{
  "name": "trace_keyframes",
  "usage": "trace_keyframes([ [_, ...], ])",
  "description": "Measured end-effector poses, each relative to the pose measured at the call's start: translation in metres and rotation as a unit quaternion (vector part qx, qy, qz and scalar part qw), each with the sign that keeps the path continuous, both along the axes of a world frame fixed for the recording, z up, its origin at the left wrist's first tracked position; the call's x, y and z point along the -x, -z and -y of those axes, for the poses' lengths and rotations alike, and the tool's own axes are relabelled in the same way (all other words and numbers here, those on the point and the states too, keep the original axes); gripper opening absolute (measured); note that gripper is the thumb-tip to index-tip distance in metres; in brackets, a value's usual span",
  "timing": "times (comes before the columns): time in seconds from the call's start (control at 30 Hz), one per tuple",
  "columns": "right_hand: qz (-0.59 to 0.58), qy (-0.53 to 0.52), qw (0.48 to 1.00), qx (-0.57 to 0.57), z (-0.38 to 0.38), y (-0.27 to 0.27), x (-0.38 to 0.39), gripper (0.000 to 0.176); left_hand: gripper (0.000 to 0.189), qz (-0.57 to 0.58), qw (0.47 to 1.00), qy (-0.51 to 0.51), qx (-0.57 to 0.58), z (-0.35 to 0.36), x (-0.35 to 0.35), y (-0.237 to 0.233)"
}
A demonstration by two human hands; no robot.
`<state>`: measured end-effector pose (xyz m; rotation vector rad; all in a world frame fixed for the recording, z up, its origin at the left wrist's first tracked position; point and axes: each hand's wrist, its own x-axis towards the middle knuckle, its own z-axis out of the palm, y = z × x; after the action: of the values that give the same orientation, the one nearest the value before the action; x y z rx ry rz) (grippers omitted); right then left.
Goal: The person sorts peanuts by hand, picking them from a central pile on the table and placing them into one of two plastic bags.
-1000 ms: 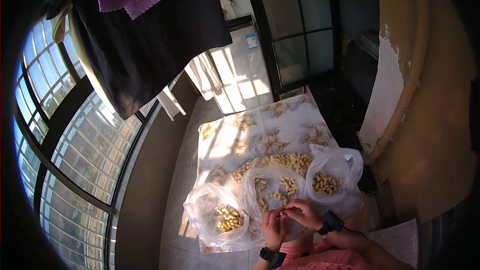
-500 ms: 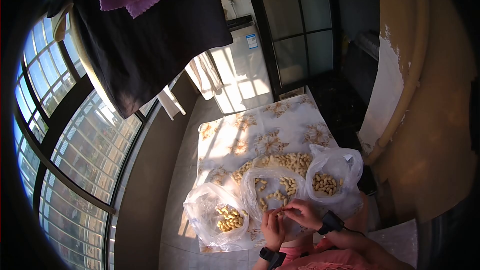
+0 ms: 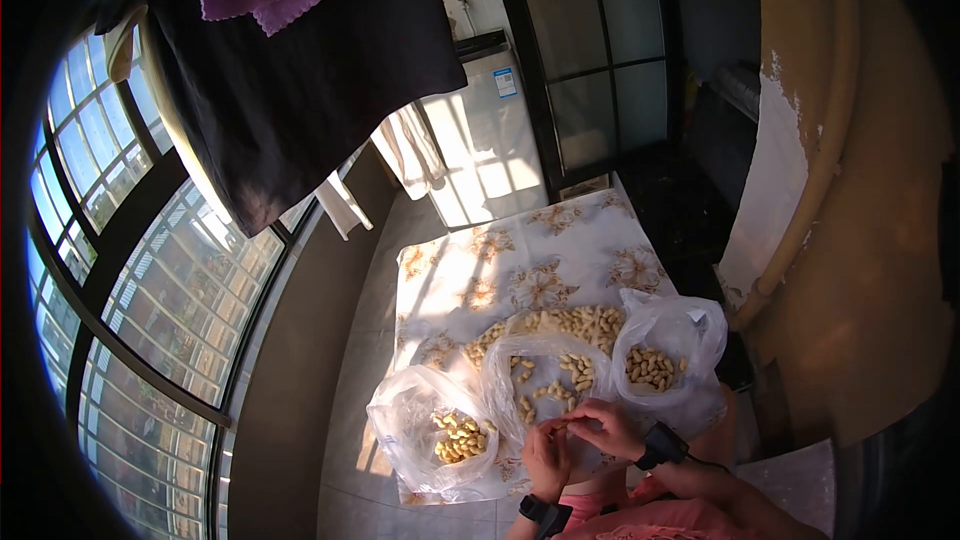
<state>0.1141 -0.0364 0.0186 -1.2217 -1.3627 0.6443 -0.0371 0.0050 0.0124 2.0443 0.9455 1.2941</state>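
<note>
My left hand (image 3: 545,455) and my right hand (image 3: 608,430) meet at the near edge of the middle plastic bag. The fingers of both are closed and pinched together at the tips. Whatever sits between them is too small and too covered to make out. Just beyond my fingertips, peanuts in their shells (image 3: 553,395) lie scattered in the middle clear bag (image 3: 490,380). A left bag (image 3: 395,410) holds a sunlit heap of peanuts (image 3: 460,438). Another pile of peanuts (image 3: 652,368) fills the bottom of the right bag (image 3: 705,340).
A further long heap of peanuts (image 3: 575,322) lies behind the middle bag. All the bags rest on a table with a flowered cloth (image 3: 540,285). Dark cloth (image 3: 310,90) hangs overhead at the left, near barred windows (image 3: 190,280). A light-coloured appliance (image 3: 485,140) stands behind the table.
My fingers have shifted very slightly where they meet, and the left hand is turned a little. The bags and peanuts look the same.
</note>
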Motion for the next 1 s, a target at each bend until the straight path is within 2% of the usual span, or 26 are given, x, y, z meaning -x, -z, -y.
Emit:
trace_keyframes([
  [1.0,0.021,0.005,1.0,0.007,0.0009,-0.0059,-0.0018,0.016,0.016,0.002,1.0,-0.002,0.003,-0.0006,0.0001,0.0024],
])
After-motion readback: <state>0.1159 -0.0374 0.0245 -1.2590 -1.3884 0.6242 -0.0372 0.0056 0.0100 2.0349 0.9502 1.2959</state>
